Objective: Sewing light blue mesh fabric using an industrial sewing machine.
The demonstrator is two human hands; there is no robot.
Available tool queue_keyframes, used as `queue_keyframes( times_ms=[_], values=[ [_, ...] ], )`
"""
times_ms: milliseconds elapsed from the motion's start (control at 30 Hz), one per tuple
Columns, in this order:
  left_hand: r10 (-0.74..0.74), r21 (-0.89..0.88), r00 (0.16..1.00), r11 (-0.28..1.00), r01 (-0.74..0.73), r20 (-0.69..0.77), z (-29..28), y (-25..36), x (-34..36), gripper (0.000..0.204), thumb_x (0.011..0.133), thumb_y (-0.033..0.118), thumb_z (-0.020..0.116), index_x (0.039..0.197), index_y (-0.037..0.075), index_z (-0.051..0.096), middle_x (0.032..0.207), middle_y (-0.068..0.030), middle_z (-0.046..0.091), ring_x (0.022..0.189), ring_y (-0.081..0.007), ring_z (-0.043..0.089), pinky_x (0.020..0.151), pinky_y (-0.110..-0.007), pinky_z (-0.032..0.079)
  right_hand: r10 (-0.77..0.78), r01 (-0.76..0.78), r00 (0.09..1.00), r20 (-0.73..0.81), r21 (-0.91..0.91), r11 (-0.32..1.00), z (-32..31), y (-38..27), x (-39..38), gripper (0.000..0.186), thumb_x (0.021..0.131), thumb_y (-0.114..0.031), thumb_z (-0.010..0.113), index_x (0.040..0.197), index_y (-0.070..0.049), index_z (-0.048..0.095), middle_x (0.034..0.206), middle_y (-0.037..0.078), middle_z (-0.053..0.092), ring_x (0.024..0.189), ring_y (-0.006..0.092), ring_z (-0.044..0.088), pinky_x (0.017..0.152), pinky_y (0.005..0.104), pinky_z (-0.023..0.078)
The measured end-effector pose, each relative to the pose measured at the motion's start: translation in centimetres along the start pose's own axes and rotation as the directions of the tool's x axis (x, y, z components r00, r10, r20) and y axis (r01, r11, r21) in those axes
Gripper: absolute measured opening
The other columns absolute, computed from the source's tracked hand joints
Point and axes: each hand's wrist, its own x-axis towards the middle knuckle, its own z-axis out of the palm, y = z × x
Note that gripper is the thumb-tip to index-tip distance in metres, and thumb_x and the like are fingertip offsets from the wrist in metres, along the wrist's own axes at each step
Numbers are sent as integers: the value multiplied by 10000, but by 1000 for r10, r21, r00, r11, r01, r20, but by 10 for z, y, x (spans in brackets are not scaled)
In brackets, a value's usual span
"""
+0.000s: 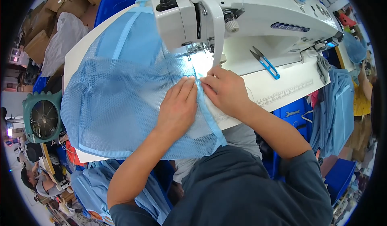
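Light blue mesh fabric [109, 101] with pale blue edge binding [209, 117] covers the left of the white table [238, 119] and runs under the needle area of a white sewing machine [173, 28]. My left hand [177, 109] lies flat on the mesh beside the binding, fingers stretched out. My right hand [225, 93], fingers bent, pinches the binding just in front of the presser foot [193, 48]. Blue thread snips [269, 66] lie on the table right of the needle, near a clear ruler [284, 91].
A green fan [42, 115] stands at left, near cardboard boxes [56, 2]. A co-worker [38, 177] is at lower left, another person's arm [365, 82] at far right. Piles of blue fabric [334, 109] and blue crates [290, 117] are around the table.
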Motion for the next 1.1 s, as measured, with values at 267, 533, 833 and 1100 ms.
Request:
queue_keyframes(
  times_ms=[267, 533, 833, 1100],
  values=[
    [-13, 87, 999, 996, 9, 50, 1, 7, -3, 418, 904, 52, 658, 1313, -26, 625, 1443, -160, 587, 1388, -322, 540, 1107, -433, 479, 156, -155, 988, -1, 128, 980, 3, -7, 0, 146, 892, -150, 748, 1028, -100, 771, 937, 41, 642, 780, 254, 666, 690, 407, 539],
    [-33, -13, 992, 999, 35, 123, -20, -5, 24, 293, 882, 53, 678, 1166, -10, 655, 1229, -123, 657, 1114, -325, 661, 961, -428, 529, -28, 25, 999, -33, -89, 996, -1, -12, -9, 242, 879, -162, 760, 1110, -89, 767, 1034, 33, 657, 865, 228, 660, 739, 374, 555],
    [69, 14, 997, 998, -69, 33, -19, -2, 27, 194, 842, 75, 635, 1015, -4, 672, 1090, -124, 665, 1016, -306, 652, 921, -437, 524, -45, 34, 995, -94, -114, 993, 10, -12, -3, 276, 864, -137, 762, 1113, -21, 731, 1165, 52, 691, 962, 247, 657, 763, 392, 555],
    [-527, 391, 793, 829, 400, 307, -42, -86, 112, 359, 1001, 224, 597, 1294, 31, 673, 1393, -144, 625, 1250, -374, 633, 1018, -483, 530, -67, 56, 996, -51, -191, 980, 16, -17, -6, 316, 871, -123, 734, 1161, 1, 704, 1205, 70, 665, 937, 238, 638, 765, 364, 538]
  ],
)
